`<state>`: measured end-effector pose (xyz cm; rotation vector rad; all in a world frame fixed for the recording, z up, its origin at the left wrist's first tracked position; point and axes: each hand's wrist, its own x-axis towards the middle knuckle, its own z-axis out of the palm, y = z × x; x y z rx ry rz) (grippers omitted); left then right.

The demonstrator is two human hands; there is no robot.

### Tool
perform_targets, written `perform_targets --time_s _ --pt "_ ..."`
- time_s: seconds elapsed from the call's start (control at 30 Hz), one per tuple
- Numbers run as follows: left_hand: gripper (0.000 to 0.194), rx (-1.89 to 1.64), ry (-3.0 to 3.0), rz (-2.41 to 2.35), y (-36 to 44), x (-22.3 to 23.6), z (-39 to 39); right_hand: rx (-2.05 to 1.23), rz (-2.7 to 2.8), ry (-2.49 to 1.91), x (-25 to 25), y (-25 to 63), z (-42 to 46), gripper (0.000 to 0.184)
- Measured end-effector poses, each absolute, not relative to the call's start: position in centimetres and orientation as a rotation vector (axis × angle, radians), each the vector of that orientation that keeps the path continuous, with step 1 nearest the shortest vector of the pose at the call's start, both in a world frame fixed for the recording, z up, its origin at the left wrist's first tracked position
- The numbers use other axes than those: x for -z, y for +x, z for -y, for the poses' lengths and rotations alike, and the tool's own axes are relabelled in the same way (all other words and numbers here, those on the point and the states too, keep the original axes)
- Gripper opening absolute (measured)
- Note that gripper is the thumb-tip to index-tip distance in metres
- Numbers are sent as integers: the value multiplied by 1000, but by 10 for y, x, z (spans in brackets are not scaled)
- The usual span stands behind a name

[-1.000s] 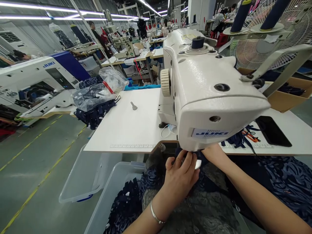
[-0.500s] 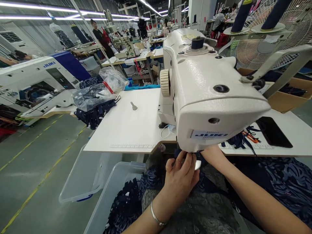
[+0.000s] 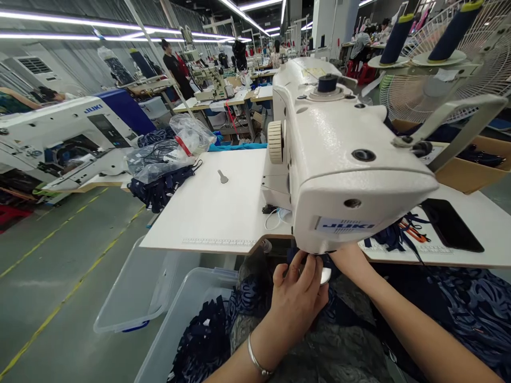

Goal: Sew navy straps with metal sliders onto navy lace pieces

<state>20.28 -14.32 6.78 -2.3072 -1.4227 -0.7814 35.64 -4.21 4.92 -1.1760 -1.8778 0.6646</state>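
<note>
The head of a white sewing machine (image 3: 359, 175) hangs over both my hands. My left hand (image 3: 297, 292) has its fingers bent and drawn together just under the machine's front end, on dark navy fabric (image 3: 339, 311); the fingertips are partly covered. Beside its fingers shows a shiny white rounded piece (image 3: 326, 275), whose kind I cannot make out. My right hand (image 3: 345, 258) reaches in from the right behind the machine head. Only its wrist side shows, so its fingers and whatever they touch are hidden.
On the white table (image 3: 215, 213) lie a small grey metal piece (image 3: 222, 176), a black phone (image 3: 453, 224) and orange-handled snips (image 3: 415, 232). A clear plastic bin (image 3: 159, 340) with navy strips stands lower left. Patterned navy fabric (image 3: 471, 314) hangs at right. Thread cones (image 3: 397, 40) stand behind.
The camera view has tilted slightly, so the machine and table sit a little lower and further right. My hands keep nearly the same place under the machine head.
</note>
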Motion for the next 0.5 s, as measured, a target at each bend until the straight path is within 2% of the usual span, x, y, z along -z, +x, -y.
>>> perform_targets --time_s 0.27,0.37,0.5 --pt "37 838 -2225 1419 201 -63 144 -777 1642 -1217 -41 353 51 31" --pt "37 842 -2201 1418 198 -63 143 -929 1317 -1292 -16 353 56 35" --pt "36 833 -2189 1408 199 -60 143 -1151 1020 -1433 29 347 59 31"
